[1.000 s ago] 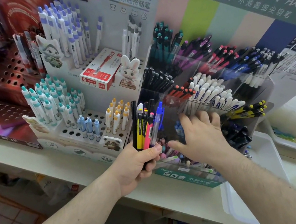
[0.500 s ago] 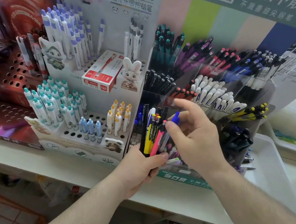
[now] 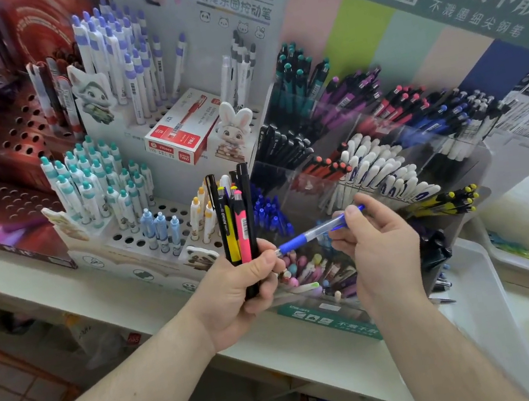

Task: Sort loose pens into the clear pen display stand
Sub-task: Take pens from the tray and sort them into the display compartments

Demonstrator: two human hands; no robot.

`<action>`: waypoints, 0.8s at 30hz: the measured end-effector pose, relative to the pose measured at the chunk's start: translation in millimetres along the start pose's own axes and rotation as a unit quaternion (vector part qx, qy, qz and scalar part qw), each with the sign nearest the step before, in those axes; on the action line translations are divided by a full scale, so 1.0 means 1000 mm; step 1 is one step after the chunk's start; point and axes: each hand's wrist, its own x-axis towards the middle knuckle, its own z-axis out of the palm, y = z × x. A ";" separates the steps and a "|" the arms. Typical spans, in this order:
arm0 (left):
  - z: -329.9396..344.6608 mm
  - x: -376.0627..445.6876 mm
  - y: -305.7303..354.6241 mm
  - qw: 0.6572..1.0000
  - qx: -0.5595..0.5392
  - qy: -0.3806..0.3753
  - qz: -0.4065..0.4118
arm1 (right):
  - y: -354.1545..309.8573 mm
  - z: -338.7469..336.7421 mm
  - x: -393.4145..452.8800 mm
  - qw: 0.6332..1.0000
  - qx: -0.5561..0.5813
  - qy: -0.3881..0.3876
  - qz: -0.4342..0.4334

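Observation:
My left hand grips an upright bundle of loose pens: black, yellow and pink ones. My right hand pinches a blue pen with a clear barrel, held almost level, its tip close to my left thumb. Behind both hands stands the clear pen display stand, tiered, with compartments of black, orange, white, blue, purple, red and yellow-tipped pens. A blue-pen compartment lies just behind the bundle. Pastel pens fill the lowest front compartment under my hands.
A white cardboard stand with teal, purple and cream pens stands to the left, with a red-and-white box on it. A red display is far left. A white tray lies at the right on the white shelf.
My right hand left the display, reached to the bundle and drew the blue pen out of it to the right. The bundle in my left hand stayed upright.

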 end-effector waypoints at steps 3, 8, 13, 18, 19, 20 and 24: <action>0.000 -0.001 0.003 0.998 -0.018 -0.057 0.004 | 0.002 0.001 0.000 0.998 0.027 -0.022 0.061; -0.001 0.000 0.007 0.999 -0.022 -0.029 -0.005 | -0.012 0.002 0.005 0.997 0.065 -0.016 0.050; -0.005 -0.002 0.010 0.999 0.034 0.024 -0.024 | -0.030 0.001 0.016 0.984 -0.050 0.030 -0.167; -0.005 -0.004 0.011 0.989 0.133 0.044 -0.037 | -0.011 0.006 0.026 0.900 -0.241 -0.008 -0.364; -0.006 -0.004 0.011 0.988 0.144 0.049 -0.038 | -0.004 0.008 0.028 0.878 -0.274 -0.019 -0.391; -0.006 -0.004 0.010 0.986 0.155 0.051 -0.040 | 0.003 0.009 0.031 0.856 -0.308 -0.031 -0.414; -0.010 -0.002 0.009 0.979 0.194 0.046 -0.042 | 0.023 0.015 0.040 0.774 -0.450 -0.070 -0.441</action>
